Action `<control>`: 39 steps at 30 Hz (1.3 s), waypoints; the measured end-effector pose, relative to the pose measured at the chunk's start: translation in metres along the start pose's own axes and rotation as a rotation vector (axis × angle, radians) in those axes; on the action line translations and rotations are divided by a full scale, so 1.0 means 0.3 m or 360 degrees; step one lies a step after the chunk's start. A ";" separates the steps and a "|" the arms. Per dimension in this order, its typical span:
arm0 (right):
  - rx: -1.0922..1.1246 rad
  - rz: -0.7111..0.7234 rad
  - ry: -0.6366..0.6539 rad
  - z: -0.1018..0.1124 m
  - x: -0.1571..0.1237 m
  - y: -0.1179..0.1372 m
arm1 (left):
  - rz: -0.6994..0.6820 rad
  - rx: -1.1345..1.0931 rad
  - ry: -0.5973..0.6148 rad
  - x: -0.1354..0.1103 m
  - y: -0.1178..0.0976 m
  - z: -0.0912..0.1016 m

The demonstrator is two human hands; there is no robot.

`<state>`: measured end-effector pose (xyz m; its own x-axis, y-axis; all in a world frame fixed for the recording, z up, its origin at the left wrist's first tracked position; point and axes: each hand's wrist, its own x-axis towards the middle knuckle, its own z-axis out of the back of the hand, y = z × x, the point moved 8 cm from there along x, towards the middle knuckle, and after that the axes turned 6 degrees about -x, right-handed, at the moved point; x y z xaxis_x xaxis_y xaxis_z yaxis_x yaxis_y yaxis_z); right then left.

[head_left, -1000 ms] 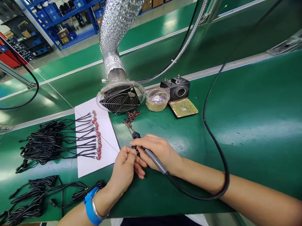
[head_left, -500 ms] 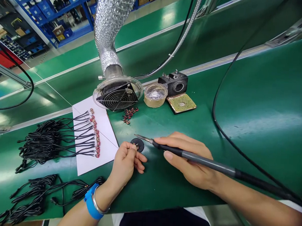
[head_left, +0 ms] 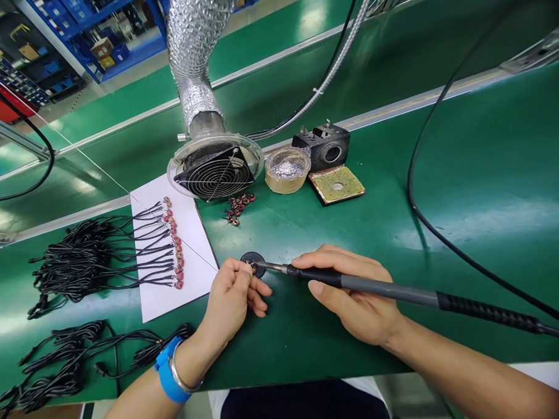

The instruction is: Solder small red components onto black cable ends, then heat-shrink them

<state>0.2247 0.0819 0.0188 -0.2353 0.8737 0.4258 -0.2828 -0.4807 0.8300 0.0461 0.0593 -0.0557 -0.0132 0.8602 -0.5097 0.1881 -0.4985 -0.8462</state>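
Note:
My right hand (head_left: 354, 293) is closed round a soldering iron (head_left: 387, 288), its metal tip pointing left. The tip reaches a small piece with copper-coloured wire ends (head_left: 251, 267) above a round black disc (head_left: 259, 258). My left hand (head_left: 234, 288) pinches that small piece between thumb and forefinger; most of it is hidden by the fingers, and its exact kind is too small to make out. Whether the tip touches it, I cannot tell. Just beyond the disc lies a loose pile of small red and black wired parts (head_left: 239, 208).
A fume extractor (head_left: 216, 173) hangs over the bench. Behind the hands stand a tub of silvery solder scraps (head_left: 288, 170), an iron holder (head_left: 326, 150) and a yellow sponge (head_left: 338, 184). Leftward, black cables (head_left: 78, 259) end in red parts on white paper (head_left: 187, 298).
The soldering iron's tip has moved down and slightly right, from above the disc's far edge to the piece in my left fingers. My left hand stays almost in place.

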 end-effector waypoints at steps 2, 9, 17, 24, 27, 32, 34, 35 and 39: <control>-0.0004 0.0010 -0.0005 0.001 0.001 0.002 | 0.0004 -0.0002 0.0002 0.002 0.002 0.000; 0.0009 0.0034 0.0025 -0.001 0.000 0.013 | 0.0021 0.0013 -0.0002 -0.003 0.004 -0.003; 0.0034 0.0073 -0.0063 0.022 0.011 0.034 | 0.0024 0.0017 0.0016 -0.001 0.002 -0.007; 0.0057 0.0056 -0.0106 0.028 0.004 0.021 | 0.0031 0.0017 -0.0007 -0.003 -0.002 -0.005; 0.0016 0.0052 -0.0143 0.040 0.009 0.012 | 0.0033 0.0010 -0.0008 0.000 0.001 -0.004; -0.0217 0.0049 -0.0354 0.106 0.062 -0.034 | 0.0027 0.0021 -0.0020 0.004 0.001 0.000; -0.0325 0.0055 -0.0538 0.141 0.091 -0.070 | 0.0024 0.0022 -0.0024 0.005 0.000 0.002; -0.0376 0.0055 -0.0633 0.155 0.103 -0.092 | 0.0019 0.0021 -0.0024 0.005 -0.001 0.004; -0.0513 -0.0031 -0.0721 0.158 0.135 -0.191 | 0.0012 0.0020 -0.0012 0.004 -0.001 0.007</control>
<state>0.2753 0.1482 0.0056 0.1763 0.7930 0.5831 -0.5699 -0.4008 0.7173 0.0439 0.0602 -0.0563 -0.0190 0.8555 -0.5174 0.1759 -0.5066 -0.8441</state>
